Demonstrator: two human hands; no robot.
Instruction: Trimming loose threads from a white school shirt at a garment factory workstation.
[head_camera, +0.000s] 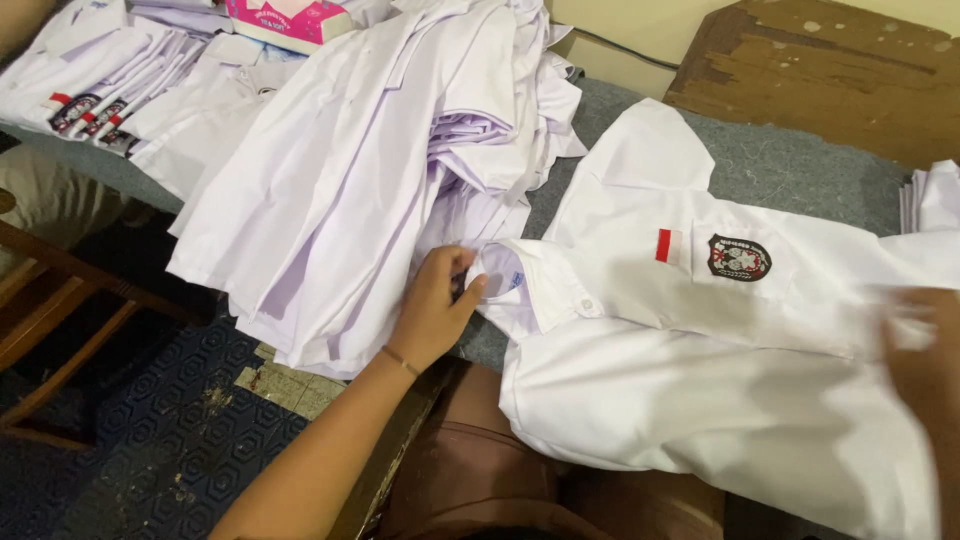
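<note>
- left hand (432, 315) at the collar end of a white shirt (720, 340), fingers (470, 292) closed in a pinch on the collar (520, 290), thumb on top of the fabric.
- thin bracelet (401, 361) around the left wrist.
- right hand (925, 365) at the right edge of view, blurred, lying against the lower part of the same shirt; cannot tell whether its fingers grip the cloth or only press on it.
- white shirt spread flat, front side up, across the grey-covered worktop (790, 165), collar pointing left, one short sleeve fanned out toward the far side, near hem hanging over the worktop's near edge.
- chest pocket with a dark shield-shaped badge (739, 257), and just beside it a small red and white patch (668, 245).
- loose heap of white shirts (370, 170) left of the spread shirt, touching the collar area, draped over the worktop's edge.
- further left, a row of folded white shirts (95, 85) overlapping each other, badges and red patches showing at their near ends.
- pink box (290, 20) on top of the far shirts, at the upper edge of view.
- worn brown wooden board (830, 75) at the far right, behind the worktop.
- another small stack of white cloth (930, 195) at the right edge.
- dark blue patterned floor (160, 440) below left, with part of a wooden chair frame (50, 310).
</note>
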